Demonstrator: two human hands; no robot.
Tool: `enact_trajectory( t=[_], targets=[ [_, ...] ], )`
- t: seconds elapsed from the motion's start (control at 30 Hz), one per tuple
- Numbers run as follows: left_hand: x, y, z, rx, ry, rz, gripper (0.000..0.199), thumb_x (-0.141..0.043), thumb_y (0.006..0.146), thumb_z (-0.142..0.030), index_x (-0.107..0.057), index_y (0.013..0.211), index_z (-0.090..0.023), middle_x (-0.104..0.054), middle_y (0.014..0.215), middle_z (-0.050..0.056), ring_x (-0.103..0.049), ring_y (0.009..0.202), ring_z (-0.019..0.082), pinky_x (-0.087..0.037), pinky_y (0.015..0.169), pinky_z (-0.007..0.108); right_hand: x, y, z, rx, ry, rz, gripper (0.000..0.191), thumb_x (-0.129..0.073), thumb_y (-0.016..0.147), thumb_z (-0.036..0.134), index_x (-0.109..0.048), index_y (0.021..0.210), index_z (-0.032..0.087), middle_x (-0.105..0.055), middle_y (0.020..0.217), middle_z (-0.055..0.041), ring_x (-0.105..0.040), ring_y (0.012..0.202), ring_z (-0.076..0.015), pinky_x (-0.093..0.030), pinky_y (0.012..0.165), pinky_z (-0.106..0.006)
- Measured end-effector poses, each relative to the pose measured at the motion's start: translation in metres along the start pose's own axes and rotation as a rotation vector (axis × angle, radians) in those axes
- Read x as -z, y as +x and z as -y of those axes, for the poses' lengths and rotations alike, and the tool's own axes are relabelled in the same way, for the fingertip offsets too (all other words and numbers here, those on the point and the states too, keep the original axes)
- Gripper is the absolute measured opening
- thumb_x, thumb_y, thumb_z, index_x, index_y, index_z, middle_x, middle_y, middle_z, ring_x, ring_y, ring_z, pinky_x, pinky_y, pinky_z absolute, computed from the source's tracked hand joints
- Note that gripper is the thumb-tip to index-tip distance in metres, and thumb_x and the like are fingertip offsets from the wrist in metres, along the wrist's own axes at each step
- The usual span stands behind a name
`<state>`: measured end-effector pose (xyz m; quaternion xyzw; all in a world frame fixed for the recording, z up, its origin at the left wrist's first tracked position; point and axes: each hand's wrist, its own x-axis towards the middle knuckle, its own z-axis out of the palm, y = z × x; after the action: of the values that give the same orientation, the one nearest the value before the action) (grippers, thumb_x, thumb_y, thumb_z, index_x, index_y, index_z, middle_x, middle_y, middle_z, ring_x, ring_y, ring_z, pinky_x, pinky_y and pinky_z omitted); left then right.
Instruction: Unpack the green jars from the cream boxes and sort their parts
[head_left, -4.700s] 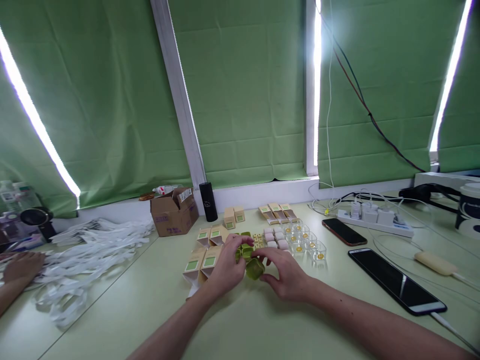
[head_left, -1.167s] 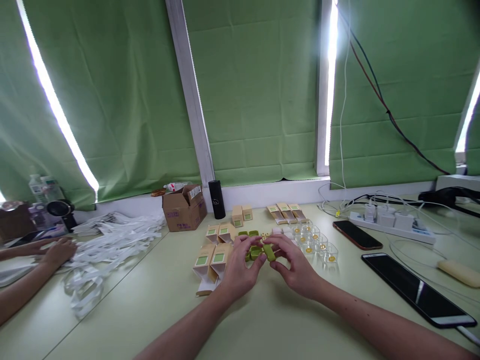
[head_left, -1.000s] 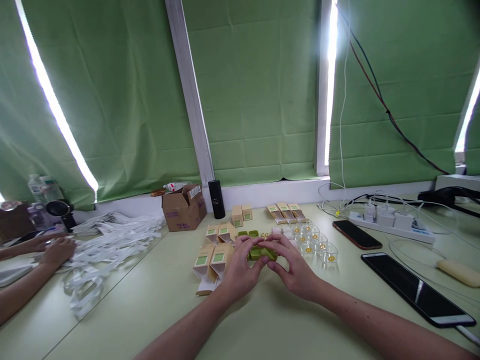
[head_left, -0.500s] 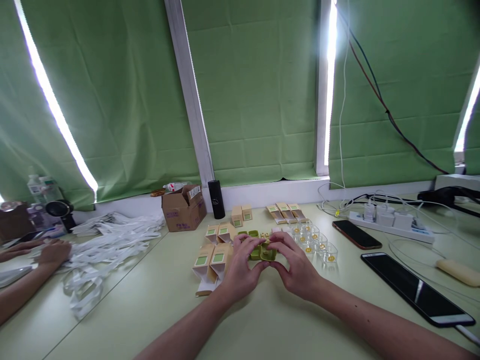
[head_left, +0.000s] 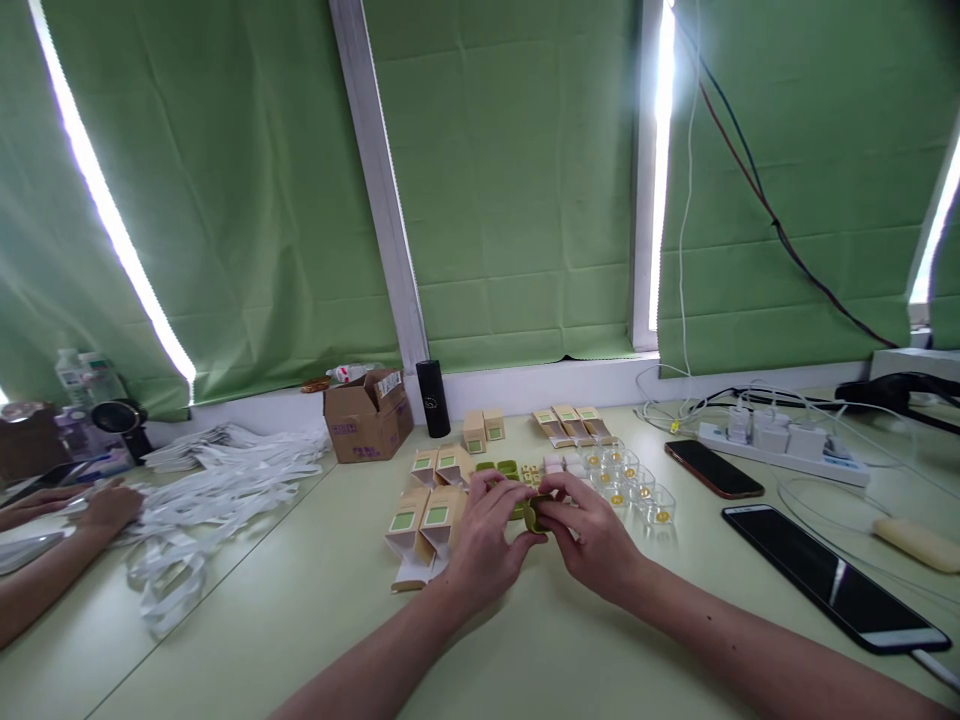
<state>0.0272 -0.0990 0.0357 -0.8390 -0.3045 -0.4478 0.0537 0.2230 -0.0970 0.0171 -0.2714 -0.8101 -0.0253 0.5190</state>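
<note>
Both hands are meeting over the middle of the worktop (head_left: 315,620), the left hand (head_left: 484,545) and right hand (head_left: 596,540) each pinching with the fingers one small green case (head_left: 534,514), largely hiding it. Open worktop is lying bare in front, while just behind two more green cases (head_left: 497,467), four open tan cartons (head_left: 424,500) and eight or so clear cups (head_left: 630,482) are crowding together. Farther right two phones (head_left: 832,580) are lying flat, the nearer one cut off by the edge.

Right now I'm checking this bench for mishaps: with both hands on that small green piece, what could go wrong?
1. The left hand and right hand pinch the green piece close to the clear cups; a slip might knock them.
2. The open tan boxes beside the left wrist could get nudged.
</note>
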Motion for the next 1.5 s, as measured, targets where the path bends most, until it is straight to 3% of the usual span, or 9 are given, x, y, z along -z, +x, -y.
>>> enact_trajectory(
  t=[0.27, 0.77, 1.5],
  targets=[
    [-0.0022, -0.0026, 0.0012, -0.033, 0.040, -0.004, 0.046, -0.081, 0.082, -0.018, -0.064, 0.124, -0.022, -0.073, 0.113, 0.009, -0.054, 0.114, 0.030, -0.051, 0.099, 0.049, 0.0050, 0.0058, 0.0040, 0.037, -0.169, -0.083, 0.022, -0.056, 0.091, 0.007, -0.072, 0.088, 0.021, -0.059, 0.096, -0.0081, -0.054, 0.093, -0.0234, -0.047, 0.072, -0.035],
    [-0.0018, -0.0041, 0.0026, -0.028, 0.072, -0.008, 0.042, -0.078, 0.086, -0.024, -0.064, 0.126, -0.024, -0.073, 0.114, 0.009, -0.057, 0.114, 0.031, -0.051, 0.099, 0.050, 0.0030, 0.0065, 0.0048, 0.096, -0.246, -0.086, 0.027, -0.049, 0.096, 0.008, -0.062, 0.075, 0.020, -0.054, 0.074, -0.0045, -0.045, 0.074, -0.0196, -0.033, 0.064, -0.034],
    [-0.0012, -0.0023, 0.0043, 0.004, 0.112, -0.035, 0.041, -0.075, 0.086, -0.020, -0.064, 0.125, -0.024, -0.073, 0.116, 0.010, -0.058, 0.116, 0.032, -0.050, 0.100, 0.053, 0.0030, 0.0039, 0.0034, 0.149, -0.292, -0.091, 0.029, -0.045, 0.099, 0.010, -0.060, 0.077, 0.021, -0.053, 0.074, -0.0048, -0.045, 0.073, -0.0205, -0.033, 0.065, -0.035]
  ],
)
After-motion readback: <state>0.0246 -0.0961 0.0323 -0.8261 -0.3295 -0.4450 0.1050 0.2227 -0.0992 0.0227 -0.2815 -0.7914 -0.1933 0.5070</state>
